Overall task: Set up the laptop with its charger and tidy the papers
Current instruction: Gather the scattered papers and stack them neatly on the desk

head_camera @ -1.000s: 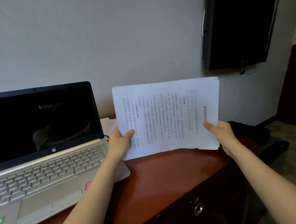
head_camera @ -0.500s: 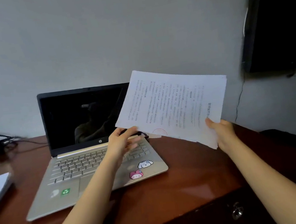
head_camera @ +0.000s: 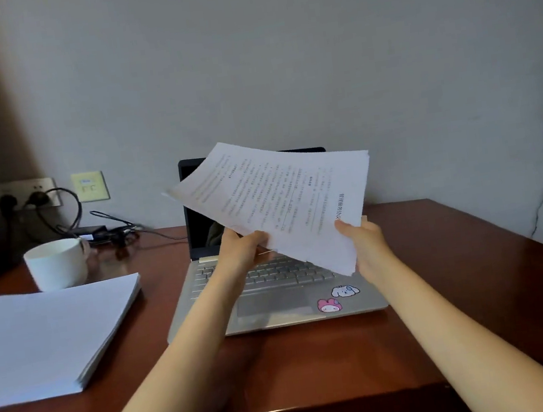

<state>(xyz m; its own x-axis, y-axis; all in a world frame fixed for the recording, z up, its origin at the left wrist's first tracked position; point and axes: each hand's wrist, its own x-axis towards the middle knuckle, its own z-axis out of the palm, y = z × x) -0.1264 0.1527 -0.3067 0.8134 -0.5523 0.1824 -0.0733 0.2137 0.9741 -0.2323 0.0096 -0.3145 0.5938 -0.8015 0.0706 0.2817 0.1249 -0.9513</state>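
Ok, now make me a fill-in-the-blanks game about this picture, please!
The left hand and right hand hold printed papers above the open ____.
The cup behind the stack of blank paper is ____ in colour.
____ cartoon stickers sit beside the touchpad.
Missing words: laptop, white, two.

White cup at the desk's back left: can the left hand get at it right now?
Probably not yet. The left hand grips the printed sheets over the laptop, shared with the right hand. The route itself looks free: only the flat paper stack lies before the cup.
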